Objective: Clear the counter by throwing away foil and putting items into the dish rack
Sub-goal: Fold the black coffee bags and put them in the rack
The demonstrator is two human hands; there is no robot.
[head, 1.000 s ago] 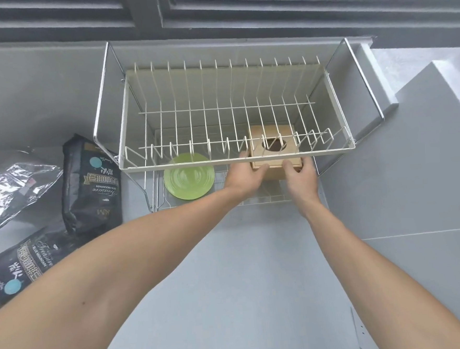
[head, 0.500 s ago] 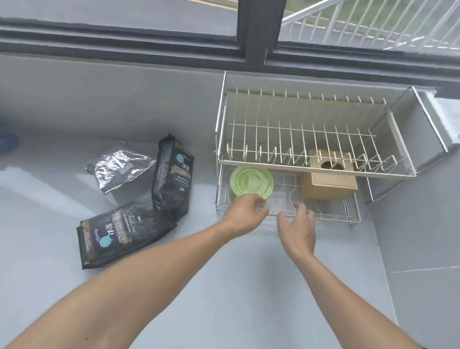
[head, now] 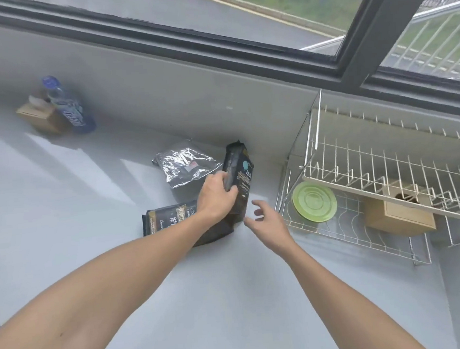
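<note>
Counter [head: 232, 296] clearing moves from the dish rack [head: 387, 179], now holding the wooden box [head: 398, 217], to an upright black pouch [head: 239, 182]; left hand [head: 217, 199] clasps it; right hand [head: 268, 226] hovers spread, empty.

I am looking down on the pale grey bench [head: 218, 297], which is carrying everything here. Taking the wire dish rack [head: 349, 228] as my landmark, it is sitting on the bench at the right end. Just left of the rack, an upright black bag [head: 241, 179] is standing on the surface, and a second black bag [head: 172, 222] is lying flat beside its foot. Behind that, further from the rack, a crumpled foil bag [head: 186, 166] is lying. Far left of the rack, a wooden box [head: 42, 119] and a blue bottle [head: 69, 109] are sitting together.
</note>
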